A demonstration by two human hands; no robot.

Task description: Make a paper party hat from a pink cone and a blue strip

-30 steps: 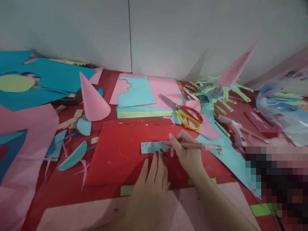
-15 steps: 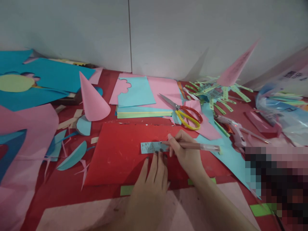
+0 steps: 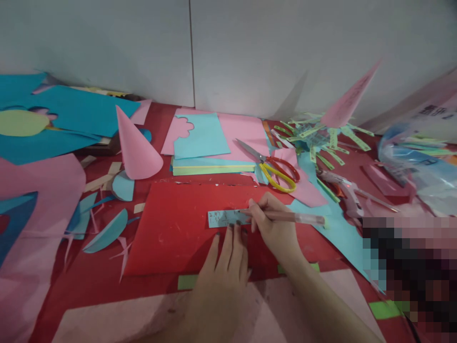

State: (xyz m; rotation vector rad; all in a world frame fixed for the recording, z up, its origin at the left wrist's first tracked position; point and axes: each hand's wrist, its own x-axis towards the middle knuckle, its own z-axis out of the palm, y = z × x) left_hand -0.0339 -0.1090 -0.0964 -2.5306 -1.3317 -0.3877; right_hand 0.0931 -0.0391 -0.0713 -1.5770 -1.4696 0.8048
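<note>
A small light-blue paper strip (image 3: 224, 217) with dark writing lies on a red sheet (image 3: 178, 228) in the middle of the table. My left hand (image 3: 223, 276) rests flat on the red sheet, fingers stretched out, their tips at the strip's lower edge. My right hand (image 3: 274, 224) is closed around a pink pen (image 3: 296, 218), whose tip touches the strip's right part. The pen's back end points right.
Red-and-yellow scissors (image 3: 274, 166) lie behind my right hand. A glue gun (image 3: 344, 193) sits to the right. A pink paper cone (image 3: 134, 145), stacked coloured sheets (image 3: 210, 143), blue scraps (image 3: 107, 231), green strips (image 3: 321, 138) and a plastic bag (image 3: 421, 162) surround the sheet.
The pen tip has shifted slightly on the strip. The view has drifted a little. Both hands stay in place.
</note>
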